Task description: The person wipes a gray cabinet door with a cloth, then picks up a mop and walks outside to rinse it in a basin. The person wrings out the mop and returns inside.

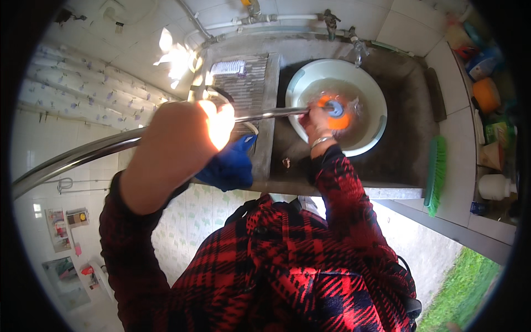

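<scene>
A shiny metal pole (267, 114) slants across the view from the left rim to a light plastic basin (378, 99). My left hand (182, 130), partly in glaring light, grips the pole high up, nearest the camera. Lower down, my right hand (316, 124), with a bracelet at the wrist, is closed around the pole's far end above the basin. By the right hand an orange round piece (339, 123) with a grey-blue centre (335, 109) sits in the murky water (361, 133). How it joins the pole is hidden.
The basin stands in a dark concrete sink (406, 124) under taps (357, 45). Left of it are a ribbed washboard slab (255, 89), a white brush (228, 67) and blue cloth or plastic (232, 166). At right are a green brush (436, 176) and a shelf of bottles (493, 186).
</scene>
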A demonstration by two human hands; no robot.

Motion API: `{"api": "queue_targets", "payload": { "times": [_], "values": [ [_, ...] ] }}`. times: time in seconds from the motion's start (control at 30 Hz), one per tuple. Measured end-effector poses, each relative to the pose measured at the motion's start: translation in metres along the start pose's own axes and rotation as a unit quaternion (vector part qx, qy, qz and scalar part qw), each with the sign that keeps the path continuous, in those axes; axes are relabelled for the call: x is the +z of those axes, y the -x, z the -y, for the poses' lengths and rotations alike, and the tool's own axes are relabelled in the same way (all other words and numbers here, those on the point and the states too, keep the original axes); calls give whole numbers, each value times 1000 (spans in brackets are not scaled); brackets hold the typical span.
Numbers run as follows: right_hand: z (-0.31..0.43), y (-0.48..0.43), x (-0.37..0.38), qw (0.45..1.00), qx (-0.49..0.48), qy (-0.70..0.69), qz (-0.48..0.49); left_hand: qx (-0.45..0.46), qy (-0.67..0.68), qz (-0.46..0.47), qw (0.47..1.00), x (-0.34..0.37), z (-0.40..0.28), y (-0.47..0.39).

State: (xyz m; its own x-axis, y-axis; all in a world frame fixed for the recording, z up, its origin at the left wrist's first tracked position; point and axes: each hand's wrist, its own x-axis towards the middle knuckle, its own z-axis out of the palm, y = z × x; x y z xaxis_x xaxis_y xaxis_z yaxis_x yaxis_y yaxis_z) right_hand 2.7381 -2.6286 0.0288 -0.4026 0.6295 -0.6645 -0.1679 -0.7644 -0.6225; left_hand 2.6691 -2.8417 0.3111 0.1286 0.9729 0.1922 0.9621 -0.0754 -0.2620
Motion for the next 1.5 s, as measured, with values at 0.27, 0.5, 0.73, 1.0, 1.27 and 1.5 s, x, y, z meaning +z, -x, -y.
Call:
{"api": "queue_targets", "payload": {
  "times": [0.27, 0.5, 0.73, 1.0, 1.27, 1.5],
  "values": [
    [-1, 3, -4, 999, 44, 7, 8, -39, -183, 140, 972, -9, 0, -7],
    [5, 9, 0, 999, 43, -12, 9, 18, -113, 92, 989, -8, 12, -19],
    [3, 11, -1, 996, 91, -18, -9, 5, -87, 85, 993, -7, 11, -17],
    [-2, 17, -5, 996, 85, -19, 12, -76, -160, 168, 970, -11, 10, -10],
    [12, 36, 12, 997, 60, -10, 40, -52, -106, 116, 986, -17, 34, 15],
    [19, 81, 26, 995, -26, -21, 98, -132, -138, 112, 975, -54, 38, 53]
  ]
}}
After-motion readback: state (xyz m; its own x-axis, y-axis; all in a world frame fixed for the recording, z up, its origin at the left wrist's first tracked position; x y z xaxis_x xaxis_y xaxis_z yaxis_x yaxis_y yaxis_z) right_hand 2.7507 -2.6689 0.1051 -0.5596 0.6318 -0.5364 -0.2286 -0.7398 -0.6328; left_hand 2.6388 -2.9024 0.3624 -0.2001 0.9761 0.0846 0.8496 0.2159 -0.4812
